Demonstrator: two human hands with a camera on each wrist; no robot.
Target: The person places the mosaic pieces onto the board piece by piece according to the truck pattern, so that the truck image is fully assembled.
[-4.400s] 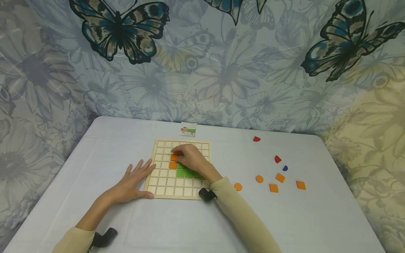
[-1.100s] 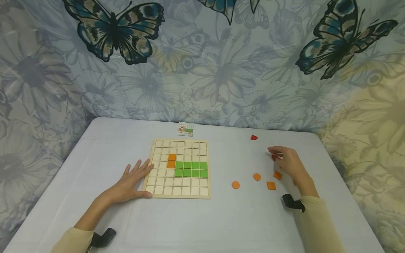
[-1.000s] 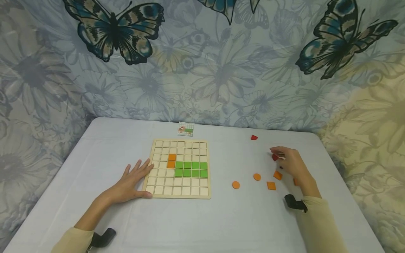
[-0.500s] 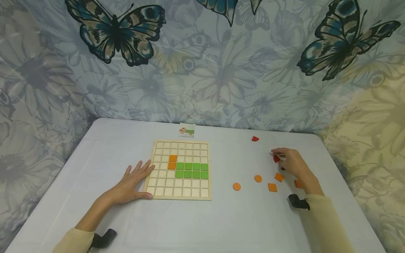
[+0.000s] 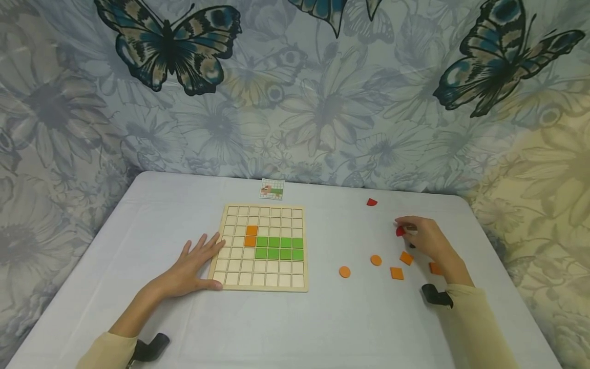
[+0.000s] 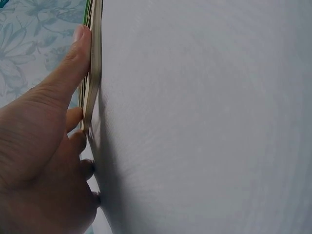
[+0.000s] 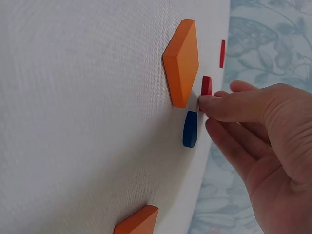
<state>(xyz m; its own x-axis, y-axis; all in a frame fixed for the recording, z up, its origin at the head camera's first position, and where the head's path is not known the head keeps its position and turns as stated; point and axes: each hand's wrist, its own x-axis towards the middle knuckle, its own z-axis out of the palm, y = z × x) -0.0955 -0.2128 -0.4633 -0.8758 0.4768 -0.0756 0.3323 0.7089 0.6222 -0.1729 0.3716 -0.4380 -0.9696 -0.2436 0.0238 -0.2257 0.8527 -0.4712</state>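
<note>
On the white table lies a wooden grid board (image 5: 276, 281) with a block of green square tiles (image 5: 279, 248) and two orange square tiles (image 5: 251, 236) set in its cells. My left hand (image 5: 191, 267) rests at the board's left edge, fingers spread. In the left wrist view its thumb (image 6: 73, 61) lies against the board's side. Off to the right, my right hand (image 5: 425, 238) pinches a red quarter-circle piece (image 7: 206, 86) between thumb and fingers, low over the table. Just beside the thumb is a blue half-round piece (image 7: 190, 129), mostly covered in the head view.
Two orange discs (image 5: 376, 260) and three loose orange squares (image 5: 397, 273) lie between the board and my right forearm. Another red quarter-circle (image 5: 372, 202) sits farther back. Behind the board is a small pattern card (image 5: 272, 189). A butterfly-patterned backdrop (image 5: 341, 113) rises behind the table.
My right hand has left the board, where it was at the orange tiles, and moved right to the red piece, which has shifted slightly. The left hand stays at the board's edge.
</note>
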